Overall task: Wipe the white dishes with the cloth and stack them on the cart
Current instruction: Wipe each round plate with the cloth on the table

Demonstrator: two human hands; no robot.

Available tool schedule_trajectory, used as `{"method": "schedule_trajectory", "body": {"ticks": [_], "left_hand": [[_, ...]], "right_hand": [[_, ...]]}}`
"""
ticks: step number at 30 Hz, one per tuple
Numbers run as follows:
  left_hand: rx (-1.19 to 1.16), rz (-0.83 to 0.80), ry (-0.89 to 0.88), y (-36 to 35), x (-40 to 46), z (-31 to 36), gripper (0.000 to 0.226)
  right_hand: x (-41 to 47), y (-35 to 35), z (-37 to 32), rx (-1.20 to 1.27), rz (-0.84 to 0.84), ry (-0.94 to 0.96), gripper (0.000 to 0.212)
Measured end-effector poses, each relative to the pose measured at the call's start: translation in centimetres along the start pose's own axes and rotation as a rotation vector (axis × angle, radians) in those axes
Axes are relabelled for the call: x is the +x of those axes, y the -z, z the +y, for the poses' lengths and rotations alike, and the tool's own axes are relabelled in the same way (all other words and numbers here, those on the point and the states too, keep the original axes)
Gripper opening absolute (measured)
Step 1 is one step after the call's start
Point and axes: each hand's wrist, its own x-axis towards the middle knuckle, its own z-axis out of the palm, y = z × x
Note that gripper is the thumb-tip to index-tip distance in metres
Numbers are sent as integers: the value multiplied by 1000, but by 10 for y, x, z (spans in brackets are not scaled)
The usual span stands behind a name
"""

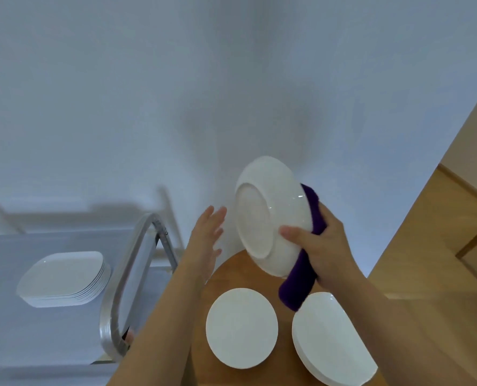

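A round white plate (268, 210) is held up on edge above the wooden table (201, 366), its underside facing me. My right hand (323, 246) grips its right rim together with a purple cloth (298, 285), which lies against the plate's far face and hangs down below my hand. My left hand (208, 232) is raised just left of the plate with fingers straight, apart from it. A single white plate (241, 327) lies on the table, and a stack of white plates (332, 341) lies to its right.
A grey cart (31, 338) stands at the left with a stack of squarish white dishes (64, 278) on top. Its curved metal handle (125, 277) rises between cart and table. A white wall is behind, wooden flooring (440, 232) to the right.
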Motion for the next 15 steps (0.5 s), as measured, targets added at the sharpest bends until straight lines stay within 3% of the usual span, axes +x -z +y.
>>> {"method": "schedule_trajectory", "body": {"ticks": [3,7,8,11,15], "left_hand": [[-293,-78,62,3,-4,-20,39],[-292,-31,19,6,0,-33,87],[-307,-61,19,5,-1,-35,88],[-376,-138,62,2,-5,-33,81],[-398,-120,-4,13,-8,-29,48]], "right_hand": [[-2,6,-8,265,5,-106,59],[-7,12,0,370,-7,-173,53],[-8,14,4,418,-20,-196,52],[-11,20,15,526,-54,-263,53],[-11,26,27,373,21,-358,70]]}}
